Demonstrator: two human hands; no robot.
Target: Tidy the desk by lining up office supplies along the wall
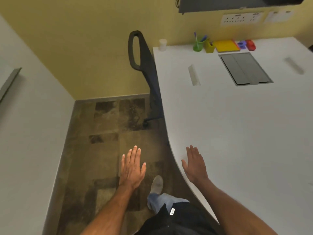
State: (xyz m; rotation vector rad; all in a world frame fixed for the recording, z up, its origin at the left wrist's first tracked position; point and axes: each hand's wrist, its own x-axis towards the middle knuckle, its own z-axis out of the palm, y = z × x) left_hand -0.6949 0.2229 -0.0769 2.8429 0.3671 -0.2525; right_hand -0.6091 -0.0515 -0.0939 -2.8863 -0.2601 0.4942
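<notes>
Both hands are held out flat and empty, fingers straight and close together. The left hand [132, 168] hangs over the floor [105, 150], off the worktop's edge; the right hand [195, 164] is over the near corner of the worktop [237, 133], just inside its curved rim. Whether it touches the surface cannot be told.

The supplies sit in a row at the far edge, against the yellow wall [84, 39], well apart from both hands. From left to right: a pale cup [163, 44] standing alone near the corner, a clear green cup [197, 45] with pens [196, 36] upright in it, a yellow-green box holder [209, 46] touching it, a flat yellow pad [226, 45] with a red edge, a small purple piece [242, 44] too blurred to name, and a red stapler [250, 44] at the end.

The worktop is smooth, white and matte, its near side cut in a long inward curve. Set into it is a grey rectangular hatch [244, 69] of two panels, flanked by two narrow slots [194, 75]. Nothing lies between the hands and the row.

A black chair [144, 65] with a looped headrest stands tucked against the worktop's left side. The floor is mottled brown carpet tile. A white socket plate [241, 18] is fixed to the wall above the row, under a dark shelf [228, 4]. A grey-socked foot [157, 184] and a blue trouser leg show below.
</notes>
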